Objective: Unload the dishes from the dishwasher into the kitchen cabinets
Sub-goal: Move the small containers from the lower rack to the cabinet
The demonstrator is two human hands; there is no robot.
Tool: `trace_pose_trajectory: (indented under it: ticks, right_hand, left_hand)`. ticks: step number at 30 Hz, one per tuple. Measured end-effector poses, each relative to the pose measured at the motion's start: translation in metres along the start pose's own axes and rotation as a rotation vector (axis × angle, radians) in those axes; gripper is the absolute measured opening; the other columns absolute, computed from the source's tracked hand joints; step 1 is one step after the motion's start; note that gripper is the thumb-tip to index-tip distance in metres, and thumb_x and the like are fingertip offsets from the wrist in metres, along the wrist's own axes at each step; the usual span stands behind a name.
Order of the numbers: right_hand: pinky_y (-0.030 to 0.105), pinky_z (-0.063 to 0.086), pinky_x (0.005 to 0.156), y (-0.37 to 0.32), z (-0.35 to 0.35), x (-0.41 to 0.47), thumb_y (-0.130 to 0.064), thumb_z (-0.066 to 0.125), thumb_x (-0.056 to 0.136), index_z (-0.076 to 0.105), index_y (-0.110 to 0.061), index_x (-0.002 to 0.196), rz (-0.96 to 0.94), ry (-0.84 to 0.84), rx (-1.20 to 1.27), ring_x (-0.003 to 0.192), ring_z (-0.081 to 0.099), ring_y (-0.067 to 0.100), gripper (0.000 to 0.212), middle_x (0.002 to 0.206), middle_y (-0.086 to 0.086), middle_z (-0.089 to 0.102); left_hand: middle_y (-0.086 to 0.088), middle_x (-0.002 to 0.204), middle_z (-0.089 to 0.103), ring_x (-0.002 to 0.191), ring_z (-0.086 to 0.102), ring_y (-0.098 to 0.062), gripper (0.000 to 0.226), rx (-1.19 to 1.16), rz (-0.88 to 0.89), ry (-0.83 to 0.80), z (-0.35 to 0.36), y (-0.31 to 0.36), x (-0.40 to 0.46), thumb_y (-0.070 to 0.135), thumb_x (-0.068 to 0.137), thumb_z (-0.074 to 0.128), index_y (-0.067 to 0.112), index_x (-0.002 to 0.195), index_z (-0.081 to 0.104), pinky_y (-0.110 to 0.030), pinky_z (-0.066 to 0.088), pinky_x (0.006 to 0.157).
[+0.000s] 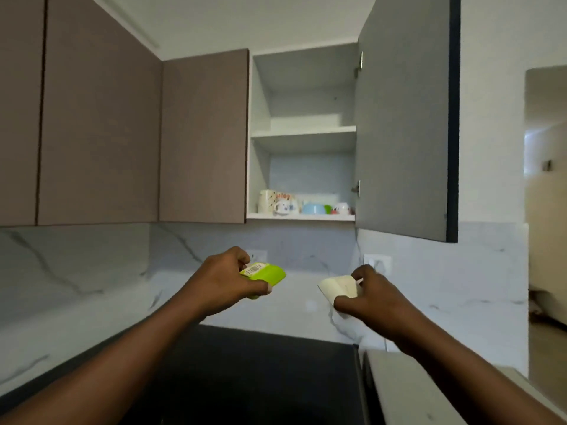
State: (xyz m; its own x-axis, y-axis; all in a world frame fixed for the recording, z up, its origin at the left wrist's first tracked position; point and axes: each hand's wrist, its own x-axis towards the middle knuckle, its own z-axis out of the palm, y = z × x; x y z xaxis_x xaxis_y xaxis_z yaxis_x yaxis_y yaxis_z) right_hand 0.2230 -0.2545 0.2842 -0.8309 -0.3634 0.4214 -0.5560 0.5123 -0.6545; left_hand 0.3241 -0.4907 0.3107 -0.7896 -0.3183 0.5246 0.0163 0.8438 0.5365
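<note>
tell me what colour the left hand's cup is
Lime green cup, barcode sticker on it, in the left hand; head view.

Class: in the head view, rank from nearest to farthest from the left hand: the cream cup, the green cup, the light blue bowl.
1. Green plastic cup, gripped in the left hand.
2. Cream cup, held in the right hand.
3. Light blue bowl, up on the cabinet's bottom shelf.

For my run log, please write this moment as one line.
left hand: holds green dish | right hand: holds cream dish | cabinet: open, cups on lower shelf, upper shelf bare
</note>
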Motion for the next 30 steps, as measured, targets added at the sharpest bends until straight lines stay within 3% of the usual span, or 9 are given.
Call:
trace_pose_trajectory:
  ticks: [9,15,20,26,30]
  right_hand:
    - [0.029,0.043,0.058,0.010,-0.023,0.144,-0.026,0.074,0.072,0.048,-0.017,0.115,-0.040,0.227,-0.005,0.081,0.054,0.018,0.052,0.104,0.005,0.055]
    - [0.028,0.043,0.058,0.040,-0.031,0.265,-0.025,0.075,0.072,0.045,-0.018,0.115,-0.022,0.213,0.061,0.075,0.053,0.019,0.052,0.106,0.007,0.055]
    - [0.028,0.042,0.060,0.056,-0.028,0.353,-0.023,0.076,0.071,0.049,-0.013,0.114,-0.027,0.220,0.021,0.082,0.053,0.018,0.051,0.111,0.010,0.055]
    - [0.030,0.045,0.064,0.060,-0.014,0.434,-0.031,0.075,0.071,0.055,-0.006,0.104,-0.026,0.214,-0.120,0.081,0.056,0.025,0.045,0.098,0.013,0.058]
    - [0.025,0.038,0.055,0.063,-0.004,0.475,-0.040,0.071,0.074,0.058,-0.005,0.092,-0.003,0.204,-0.251,0.066,0.051,0.020,0.041,0.080,0.010,0.058]
  left_hand:
    - [0.005,0.092,0.068,0.087,0.064,-0.018,0.044,-0.150,0.093,0.018,0.048,-0.016,0.159,0.045,0.055,0.082,0.025,0.089,0.061,-0.033,0.050,0.072]
    - [0.003,0.103,0.063,0.091,0.060,-0.016,0.047,-0.172,0.161,0.027,0.093,-0.007,0.286,0.037,0.065,0.083,0.020,0.103,0.061,-0.025,0.046,0.066]
    - [-0.001,0.103,0.066,0.094,0.063,-0.022,0.047,-0.184,0.190,-0.019,0.120,-0.010,0.373,0.036,0.066,0.082,0.019,0.105,0.060,-0.031,0.051,0.073]
    - [-0.003,0.110,0.063,0.099,0.058,-0.021,0.048,-0.124,0.219,-0.018,0.144,-0.018,0.446,0.035,0.067,0.081,0.018,0.109,0.063,-0.031,0.049,0.078]
    - [-0.002,0.106,0.063,0.094,0.057,-0.018,0.042,-0.091,0.244,-0.046,0.165,-0.021,0.481,0.032,0.067,0.077,0.018,0.104,0.065,-0.026,0.046,0.070]
